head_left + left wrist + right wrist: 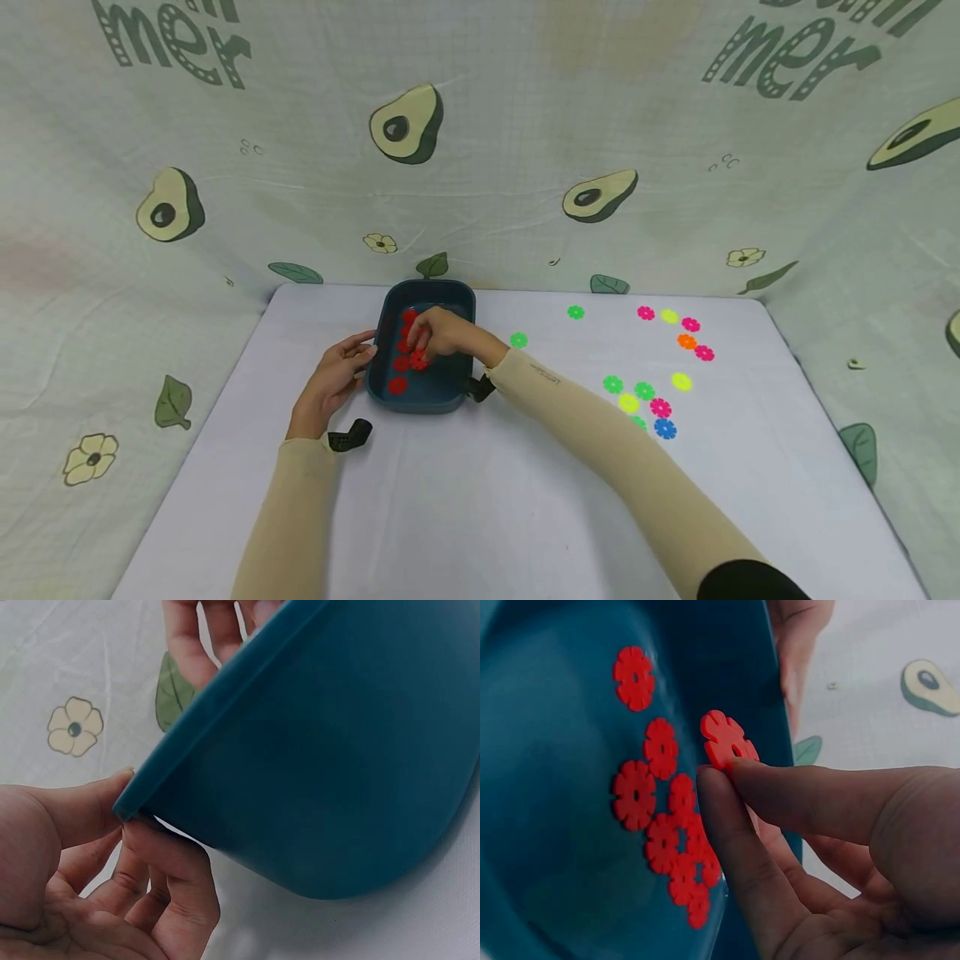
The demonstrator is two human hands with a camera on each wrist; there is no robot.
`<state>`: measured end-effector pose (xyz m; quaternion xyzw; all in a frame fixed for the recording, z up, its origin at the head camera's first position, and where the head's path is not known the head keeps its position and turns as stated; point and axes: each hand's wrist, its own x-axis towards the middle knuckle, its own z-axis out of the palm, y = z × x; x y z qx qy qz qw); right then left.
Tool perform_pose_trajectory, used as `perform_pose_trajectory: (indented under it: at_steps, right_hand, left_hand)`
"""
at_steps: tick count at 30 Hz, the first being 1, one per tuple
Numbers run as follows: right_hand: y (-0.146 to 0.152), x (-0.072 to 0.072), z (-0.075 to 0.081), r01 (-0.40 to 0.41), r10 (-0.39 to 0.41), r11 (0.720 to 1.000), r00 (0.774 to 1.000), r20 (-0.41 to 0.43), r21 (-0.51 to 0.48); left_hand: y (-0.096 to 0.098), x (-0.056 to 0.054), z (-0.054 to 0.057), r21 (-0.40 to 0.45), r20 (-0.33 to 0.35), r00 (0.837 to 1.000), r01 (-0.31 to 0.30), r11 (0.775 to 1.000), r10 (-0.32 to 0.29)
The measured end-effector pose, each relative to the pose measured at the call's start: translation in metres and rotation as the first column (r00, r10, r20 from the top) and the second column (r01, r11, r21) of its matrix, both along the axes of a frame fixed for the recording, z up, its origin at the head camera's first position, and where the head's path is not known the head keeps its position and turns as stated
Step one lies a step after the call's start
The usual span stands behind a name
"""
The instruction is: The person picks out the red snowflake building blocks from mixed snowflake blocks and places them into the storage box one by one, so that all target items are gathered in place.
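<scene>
A dark blue rectangular tray [416, 407] stands on the table, tilted in the left wrist view. My left hand [330, 383] pinches its left rim between thumb and fingers. Over the tray, my right hand [450, 333] pinches a red flower-shaped plastic disc [721, 736] between thumb and index finger, just above the tray's inside. Several more red discs [634, 679] lie flat on the tray floor, some touching or overlapping. In the left wrist view, fingers of the right hand [206, 637] show past the rim.
Loose flower discs lie on the white table to the right: green [612, 384], yellow [682, 382], pink [661, 407], orange [687, 342] and blue [665, 428]. A green disc [518, 340] lies close to the tray's right side. A patterned cloth [495, 150] hangs behind.
</scene>
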<state>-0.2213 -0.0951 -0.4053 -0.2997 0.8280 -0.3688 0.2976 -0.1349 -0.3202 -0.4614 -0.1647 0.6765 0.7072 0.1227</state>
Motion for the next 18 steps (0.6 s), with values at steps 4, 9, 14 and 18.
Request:
perform_pose_trajectory:
  at_steps: [4, 9, 14, 18]
  right_hand:
    - [-0.005, -0.003, -0.004, 0.004, -0.005, 1.0, 0.999, 0.045, 0.013]
    - [-0.011, -0.006, -0.006, -0.021, 0.018, 0.998, 0.998, 0.067, 0.054]
    - [-0.017, -0.01, -0.008, -0.048, 0.04, 0.994, 0.996, 0.078, 0.103]
    - [-0.022, -0.013, -0.009, -0.064, 0.052, 0.989, 0.994, 0.097, 0.132]
  left_hand:
    - [-0.001, 0.0, 0.0, 0.01, 0.005, 1.0, -0.004, 1.0, 0.004]
    - [-0.003, -0.002, -0.002, 0.019, 0.011, 1.0, -0.008, 1.0, 0.008]
    - [-0.003, -0.004, -0.003, -0.002, 0.023, 1.0, -0.006, 1.0, 0.006]
    - [-0.002, -0.004, -0.002, -0.022, 0.023, 1.0, -0.004, 1.0, 0.005]
